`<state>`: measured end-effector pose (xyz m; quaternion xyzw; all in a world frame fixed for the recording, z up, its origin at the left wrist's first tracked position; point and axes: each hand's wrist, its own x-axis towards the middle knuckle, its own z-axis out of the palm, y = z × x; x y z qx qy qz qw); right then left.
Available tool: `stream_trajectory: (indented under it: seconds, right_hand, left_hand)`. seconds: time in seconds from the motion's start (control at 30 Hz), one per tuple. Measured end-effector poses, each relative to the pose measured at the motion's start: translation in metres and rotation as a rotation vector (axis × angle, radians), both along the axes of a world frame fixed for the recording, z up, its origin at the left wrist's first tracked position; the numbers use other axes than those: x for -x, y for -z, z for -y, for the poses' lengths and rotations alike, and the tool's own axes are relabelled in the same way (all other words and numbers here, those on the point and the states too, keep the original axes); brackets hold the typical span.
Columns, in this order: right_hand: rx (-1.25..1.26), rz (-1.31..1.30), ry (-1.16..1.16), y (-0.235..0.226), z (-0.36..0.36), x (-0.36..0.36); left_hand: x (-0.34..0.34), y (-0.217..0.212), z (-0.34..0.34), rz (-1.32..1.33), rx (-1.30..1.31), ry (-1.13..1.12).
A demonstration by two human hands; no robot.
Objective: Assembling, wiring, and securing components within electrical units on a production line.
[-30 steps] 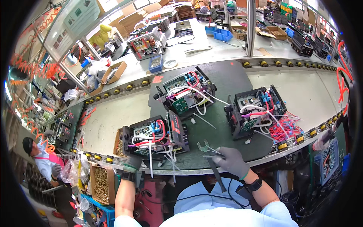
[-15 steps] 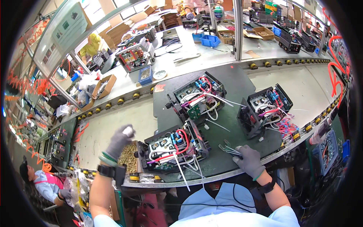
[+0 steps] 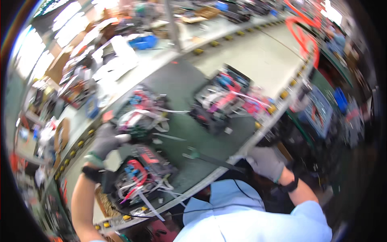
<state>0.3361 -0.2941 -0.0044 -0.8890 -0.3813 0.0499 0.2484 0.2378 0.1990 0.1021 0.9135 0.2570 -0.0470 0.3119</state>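
Observation:
Motion blur softens the picture. My gloved left hand (image 3: 105, 142) hovers beside two open electronic units, its fingers drawn together with a pale tip showing; anything held is too blurred to name. Just in front of it sits the nearest unit (image 3: 141, 173), a black chassis with red, blue and white wiring. A similar unit (image 3: 141, 111) lies behind, and a third unit (image 3: 221, 97) to the right. My gloved right hand (image 3: 265, 162) is at the mat's front edge, its fingers smeared. A pronged tool (image 3: 192, 153) with a dark handle lies on the mat, the handle reaching toward that hand.
The dark green mat (image 3: 177, 80) rests on a roller conveyor with a metal front rail (image 3: 217, 172). Brass-coloured small parts (image 3: 105, 203) lie near the left front. A blue bin (image 3: 143, 42) stands on the far bench. Red coiled hoses (image 3: 300, 36) hang at right.
The view has swung right, so the units appear further left. My left hand has moved from beside the nearest unit to above its far side. My right hand has drawn back from the pronged tool.

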Motion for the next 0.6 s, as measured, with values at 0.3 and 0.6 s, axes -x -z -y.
stream_trajectory:
  seconds: [0.3,0.6]
  right_hand:
    - [0.712,0.069,0.564,0.011,0.141,-0.007]
    - [0.813,-0.013,0.194,0.093,0.104,-0.039]
  left_hand:
    - [0.013,0.012,-0.046,0.079,0.159,-0.103]
    - [0.043,0.013,-0.051,0.368,-0.046,0.122]
